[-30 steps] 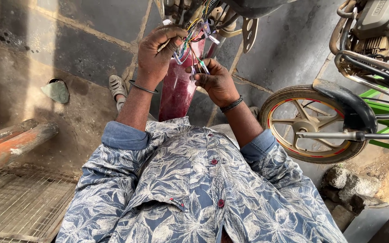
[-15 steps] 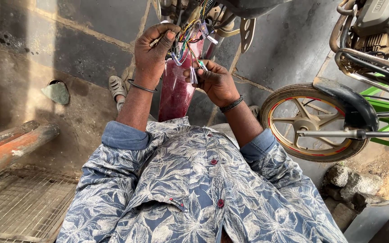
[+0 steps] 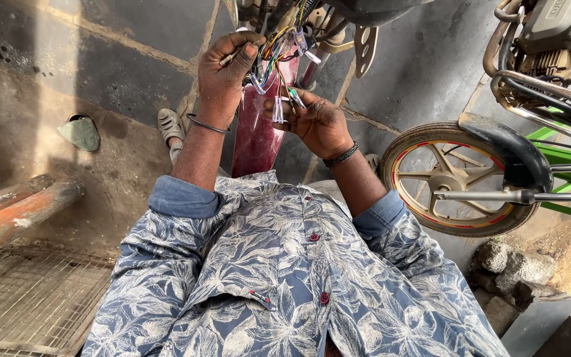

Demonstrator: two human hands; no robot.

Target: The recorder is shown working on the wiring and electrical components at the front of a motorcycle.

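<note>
A bundle of coloured wires with clear plastic connectors (image 3: 279,63) hangs from the front of a motorcycle at the top of the head view. My left hand (image 3: 226,73) is closed around the upper part of the bundle and a thin metal piece. My right hand (image 3: 315,119) pinches the lower wire ends and connectors between its fingers. Below the wires runs the motorcycle's dark red front mudguard (image 3: 256,135). Both wrists wear dark bands, and my blue leaf-patterned shirt fills the lower frame.
A second motorcycle's front wheel (image 3: 457,178) with a black mudguard stands at right, a green frame behind it. Rusty orange pipes (image 3: 14,215) and a metal grate (image 3: 28,304) lie at left. Rocks (image 3: 517,264) sit lower right. A sandalled foot (image 3: 170,125) rests on the concrete.
My left hand has shifted slightly up along the wire bundle. My right hand has turned and spread the lower connectors between its fingers.
</note>
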